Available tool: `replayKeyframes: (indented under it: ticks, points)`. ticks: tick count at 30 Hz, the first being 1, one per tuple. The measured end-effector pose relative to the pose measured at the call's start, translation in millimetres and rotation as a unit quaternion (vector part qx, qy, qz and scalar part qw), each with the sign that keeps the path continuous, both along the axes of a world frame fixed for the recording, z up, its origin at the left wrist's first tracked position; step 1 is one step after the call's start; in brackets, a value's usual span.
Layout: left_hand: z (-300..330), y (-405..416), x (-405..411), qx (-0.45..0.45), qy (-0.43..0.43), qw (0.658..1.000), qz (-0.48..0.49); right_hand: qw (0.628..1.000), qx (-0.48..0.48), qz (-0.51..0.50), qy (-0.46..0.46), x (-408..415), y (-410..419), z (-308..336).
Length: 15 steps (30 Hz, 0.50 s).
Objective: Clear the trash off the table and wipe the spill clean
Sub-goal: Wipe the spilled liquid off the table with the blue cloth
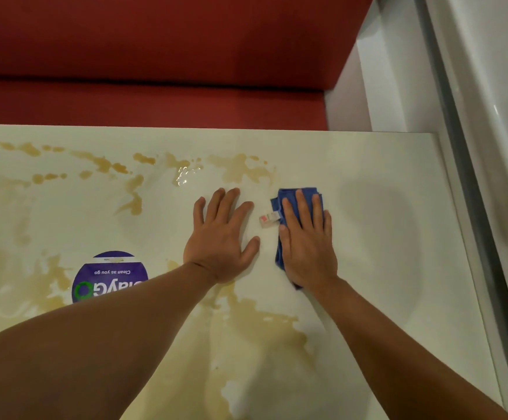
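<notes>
A brownish spill point(240, 168) spreads in streaks and puddles over the white table point(383, 177), along the far edge, at the left and near me point(261, 344). My right hand point(307, 241) presses flat on a folded blue cloth point(289, 197) with a small white tag point(267, 219) sticking out to its left. My left hand point(222, 237) rests flat on the table beside it, fingers spread, holding nothing. No loose trash shows on the table.
A round purple sticker point(110, 277) reading "Clean as you go" is stuck on the table at the left. A red bench seat point(155, 71) runs behind the far edge. A white wall and grey frame point(464, 147) border the right side.
</notes>
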<state>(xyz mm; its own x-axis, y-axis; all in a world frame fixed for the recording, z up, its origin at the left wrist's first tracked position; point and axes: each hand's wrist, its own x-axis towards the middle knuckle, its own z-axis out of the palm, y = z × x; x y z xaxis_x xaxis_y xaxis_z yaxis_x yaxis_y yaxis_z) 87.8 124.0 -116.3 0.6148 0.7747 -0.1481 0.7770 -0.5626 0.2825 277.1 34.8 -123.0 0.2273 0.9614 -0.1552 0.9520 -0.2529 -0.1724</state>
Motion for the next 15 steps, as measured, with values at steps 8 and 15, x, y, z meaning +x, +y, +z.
replayKeyframes:
  ticks: [8, 15]
  points:
    - [2, 0, 0, -0.006, -0.003, 1.000, 0.001, 1.000, -0.014, -0.026, 0.009, 35, 121, 1]
    - [4, -1, -1, -0.006, 0.002, 1.000, 0.000, 0.997, -0.004, 0.073, 0.023, 29, 65, -1]
